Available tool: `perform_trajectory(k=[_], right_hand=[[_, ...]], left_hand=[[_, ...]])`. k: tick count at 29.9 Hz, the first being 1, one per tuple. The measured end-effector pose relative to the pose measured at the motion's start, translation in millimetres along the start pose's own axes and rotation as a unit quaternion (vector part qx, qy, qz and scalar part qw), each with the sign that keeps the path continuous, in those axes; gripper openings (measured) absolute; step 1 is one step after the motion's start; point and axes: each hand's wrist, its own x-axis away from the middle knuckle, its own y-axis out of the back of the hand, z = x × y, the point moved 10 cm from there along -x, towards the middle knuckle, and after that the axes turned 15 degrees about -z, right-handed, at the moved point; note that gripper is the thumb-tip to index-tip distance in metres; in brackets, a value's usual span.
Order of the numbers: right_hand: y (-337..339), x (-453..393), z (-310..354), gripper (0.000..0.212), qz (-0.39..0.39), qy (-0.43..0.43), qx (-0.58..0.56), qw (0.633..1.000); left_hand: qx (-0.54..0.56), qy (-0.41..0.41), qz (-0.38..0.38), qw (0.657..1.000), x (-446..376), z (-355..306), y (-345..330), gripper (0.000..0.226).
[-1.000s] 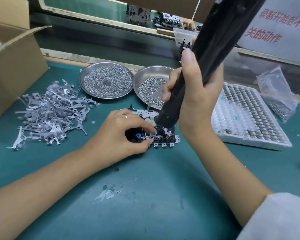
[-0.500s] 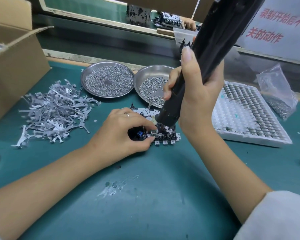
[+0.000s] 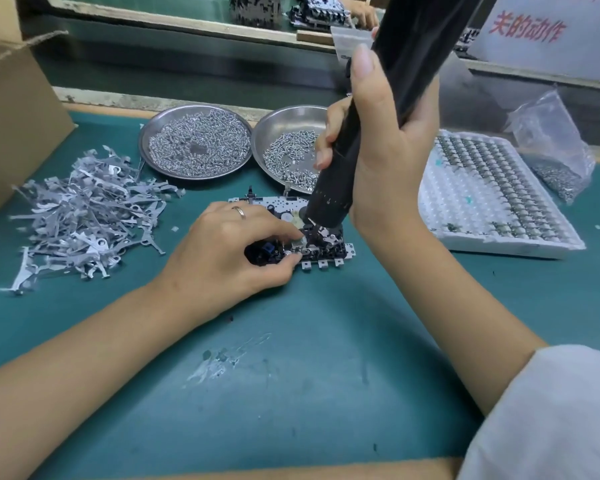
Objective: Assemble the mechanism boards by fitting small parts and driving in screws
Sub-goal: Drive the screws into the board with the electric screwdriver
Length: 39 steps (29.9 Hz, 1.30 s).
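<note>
A small mechanism board (image 3: 321, 252), metal with black and blue parts, lies flat on the green mat in the middle. My left hand (image 3: 229, 251) rests on its left half, thumb and forefinger pinching near a part at the board's centre. My right hand (image 3: 385, 147) is wrapped around a black electric screwdriver (image 3: 388, 98), held tilted, its tip down on the board just right of my left fingertips. The tip itself is hidden by the tool's nose.
Two steel dishes of screws sit behind the board, one dish (image 3: 194, 142) on the left and the other dish (image 3: 284, 147) on the right. A heap of grey metal levers (image 3: 84, 216) lies left, beside a cardboard box (image 3: 11, 119). A white parts tray (image 3: 492, 199) and a plastic bag (image 3: 551, 147) lie right.
Both hands and the screwdriver hold nearly the same position on the board; only the view has shifted slightly.
</note>
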Motion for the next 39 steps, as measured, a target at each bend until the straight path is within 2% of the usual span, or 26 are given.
perform_trajectory(k=[5,9,14,18,21,23,25,28,30,34,39], right_hand=[[0,2,1,0.016,0.000,-0.002,0.001,1.000],[-3,1,11,0.016,0.032,0.017,0.012,0.999],[19,-8,36,0.048,0.033,0.129,0.083,0.988],[66,-4,48,0.040,-0.034,0.228,0.158,0.960],[88,6,43,0.026,-0.062,0.252,0.192,0.947],[85,14,30,0.021,-0.022,0.233,0.214,0.948],[69,24,11,0.019,0.066,0.201,0.261,0.942],[49,42,-21,0.014,0.209,0.161,0.346,0.901],[43,52,-35,0.012,0.267,0.135,0.372,0.878],[40,59,-40,0.017,0.302,0.155,0.406,0.849],[33,68,-37,0.017,0.316,0.235,0.455,0.799]], left_hand=[[0.009,0.003,0.006,1.000,-1,0,-1,0.017],[0.005,-0.018,0.033,0.999,-2,-2,-1,0.019],[0.001,-0.033,0.027,0.999,-1,-5,-1,0.021],[-0.044,-0.099,0.023,0.994,-1,-13,-2,0.020],[-0.075,-0.174,-0.014,0.982,-1,-28,3,0.018],[-0.075,-0.208,-0.033,0.975,1,-39,8,0.017],[-0.080,-0.237,-0.014,0.968,6,-47,3,0.017],[-0.084,-0.256,0.047,0.962,13,-50,-9,0.017],[-0.078,-0.236,0.068,0.966,12,-45,-11,0.018],[-0.067,-0.160,0.067,0.983,2,-33,-5,0.031],[-0.085,0.032,-0.003,0.996,-9,0,12,0.028]])
